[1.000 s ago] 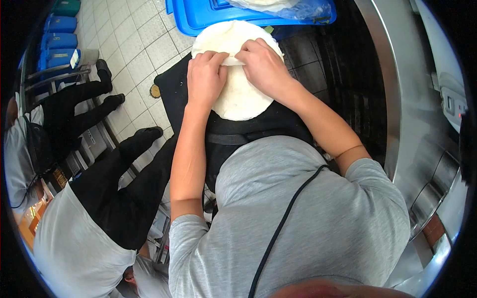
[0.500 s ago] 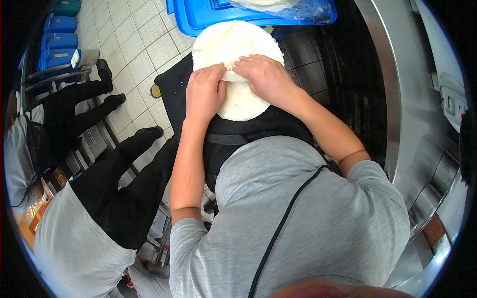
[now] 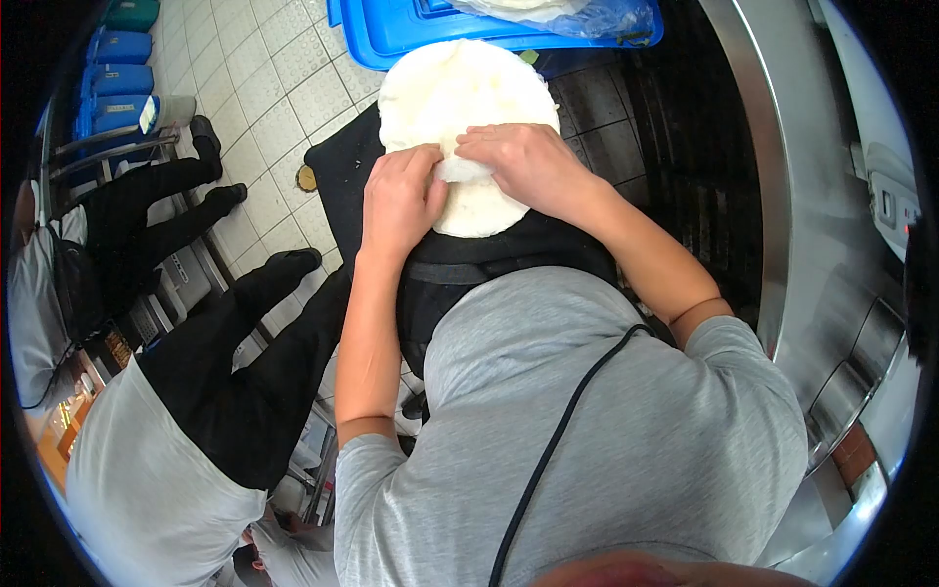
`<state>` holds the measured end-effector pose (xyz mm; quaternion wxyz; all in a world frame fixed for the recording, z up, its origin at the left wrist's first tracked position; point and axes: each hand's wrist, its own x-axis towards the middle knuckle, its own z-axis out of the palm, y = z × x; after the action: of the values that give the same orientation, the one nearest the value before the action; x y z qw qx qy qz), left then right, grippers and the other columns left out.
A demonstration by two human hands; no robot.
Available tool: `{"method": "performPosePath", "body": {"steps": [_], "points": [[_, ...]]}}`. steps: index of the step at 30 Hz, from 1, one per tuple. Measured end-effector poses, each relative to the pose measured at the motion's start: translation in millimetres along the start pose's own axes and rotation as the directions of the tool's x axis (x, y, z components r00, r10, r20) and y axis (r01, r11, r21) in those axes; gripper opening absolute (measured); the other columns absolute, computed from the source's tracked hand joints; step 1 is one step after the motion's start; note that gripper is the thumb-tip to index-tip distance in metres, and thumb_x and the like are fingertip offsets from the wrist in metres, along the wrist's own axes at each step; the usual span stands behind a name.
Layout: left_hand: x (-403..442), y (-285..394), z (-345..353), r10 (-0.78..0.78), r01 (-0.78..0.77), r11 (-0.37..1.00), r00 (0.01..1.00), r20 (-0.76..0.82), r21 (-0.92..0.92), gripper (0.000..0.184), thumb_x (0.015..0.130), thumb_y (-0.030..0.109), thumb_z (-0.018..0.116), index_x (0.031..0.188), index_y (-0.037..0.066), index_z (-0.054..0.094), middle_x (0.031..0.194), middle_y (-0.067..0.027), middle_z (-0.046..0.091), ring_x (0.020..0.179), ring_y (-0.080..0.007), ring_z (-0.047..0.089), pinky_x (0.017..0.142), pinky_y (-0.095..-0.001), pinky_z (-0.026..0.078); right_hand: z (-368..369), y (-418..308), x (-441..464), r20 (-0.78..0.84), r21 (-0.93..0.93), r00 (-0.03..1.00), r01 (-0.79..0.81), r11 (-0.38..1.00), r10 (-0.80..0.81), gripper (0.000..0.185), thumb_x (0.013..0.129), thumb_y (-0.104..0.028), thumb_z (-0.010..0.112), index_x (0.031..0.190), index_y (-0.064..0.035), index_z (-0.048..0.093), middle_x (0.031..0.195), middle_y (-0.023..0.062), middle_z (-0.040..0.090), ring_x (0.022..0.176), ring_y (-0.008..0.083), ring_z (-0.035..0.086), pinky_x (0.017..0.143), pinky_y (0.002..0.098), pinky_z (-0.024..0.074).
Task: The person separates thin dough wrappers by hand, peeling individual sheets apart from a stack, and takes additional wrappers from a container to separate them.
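Note:
A round, pale flatbread (image 3: pixel 469 88) lies on the black cloth (image 3: pixel 342 171) over my lap, perhaps with others under it. Across its middle a thin layer is bunched into a fold. My left hand (image 3: pixel 403 196) holds this fold from the left, its fingers curled at the edge. From the right, my right hand (image 3: pixel 528 164) grips the same fold, fingers bent over it. Below the fold a lower rounded part of the flatbread shows near my waist. The fingertips are partly hidden.
Ahead is a blue plastic container (image 3: pixel 381 44) bearing a clear plastic bag (image 3: pixel 616 20) with pale round sheets. A steel counter (image 3: pixel 758 98) runs along my right. Two people in grey shirts and black trousers are at my left, near blue bins (image 3: pixel 122 78).
Both hands have drawn slightly toward my body, bringing the fold of the flatbread with them. More of the flatbread's upper part shows beyond the fingers.

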<state>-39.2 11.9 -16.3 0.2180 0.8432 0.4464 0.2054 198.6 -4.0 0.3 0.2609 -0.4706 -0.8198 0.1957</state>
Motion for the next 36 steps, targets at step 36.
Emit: {"method": "performPosePath", "body": {"steps": [36], "points": [[59.9, 43.8, 9.3, 0.271, -0.243, 0.953, 0.951, 0.148, -0.182, 0.024, 0.088, 0.002, 0.072, 0.111, 0.004, 0.067, 0.098, -0.0173, 0.074, 0.102, -0.0373, 0.07, 0.102, -0.0495, 0.051, -50.7, -30.1, -0.7, 0.108, -0.228, 0.888, -0.416, 0.88, 0.447, 0.013, 0.095, -0.003, 0.061, 0.102, -0.0021, 0.072, 0.082, 0.0255, 0.074, 0.08, 0.0465, 0.075, 0.075, 0.0567, 0.0595]]}}
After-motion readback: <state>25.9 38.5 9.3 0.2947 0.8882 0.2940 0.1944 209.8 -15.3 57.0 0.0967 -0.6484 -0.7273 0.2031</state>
